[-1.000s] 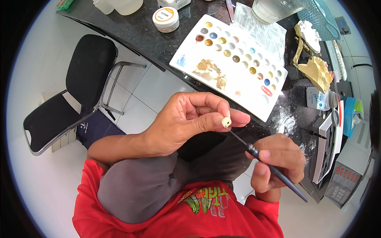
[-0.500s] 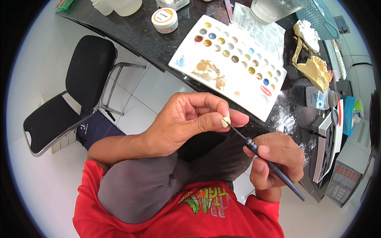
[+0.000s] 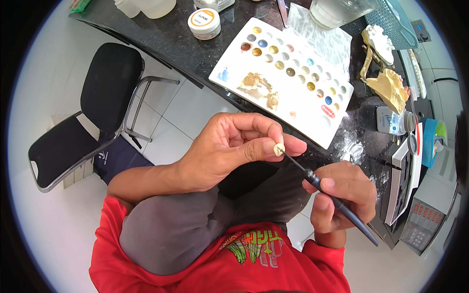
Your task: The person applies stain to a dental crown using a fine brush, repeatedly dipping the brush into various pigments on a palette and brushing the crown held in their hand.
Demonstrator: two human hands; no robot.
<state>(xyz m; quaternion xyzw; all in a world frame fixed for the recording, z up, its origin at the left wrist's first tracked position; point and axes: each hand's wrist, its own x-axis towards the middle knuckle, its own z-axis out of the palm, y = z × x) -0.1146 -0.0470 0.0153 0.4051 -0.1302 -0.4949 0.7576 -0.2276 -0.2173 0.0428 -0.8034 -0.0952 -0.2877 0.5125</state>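
Between the thumb and index finger of my left hand (image 3: 229, 149) is a small cream, tooth-like piece (image 3: 279, 149), with its other fingers curled behind. My right hand (image 3: 344, 195) grips a slim dark-handled tool (image 3: 351, 215); its thin tip touches the upper face of the piece. Just beyond both hands, a white palette (image 3: 303, 115) lies at the counter's edge, with rows of coloured wells and brown smears on it.
On the dark counter (image 3: 146, 29) are a round jar (image 3: 204, 28), a water glass (image 3: 337, 12), dental models (image 3: 386, 88), a bottle (image 3: 391, 122) and a blue basket (image 3: 393, 24). A black chair (image 3: 107, 88) stands left; equipment (image 3: 425, 219) sits right.
The tool's tip has moved slightly upward on the small piece since a second ago. My right hand has shifted a little; my left hand stays nearly still.
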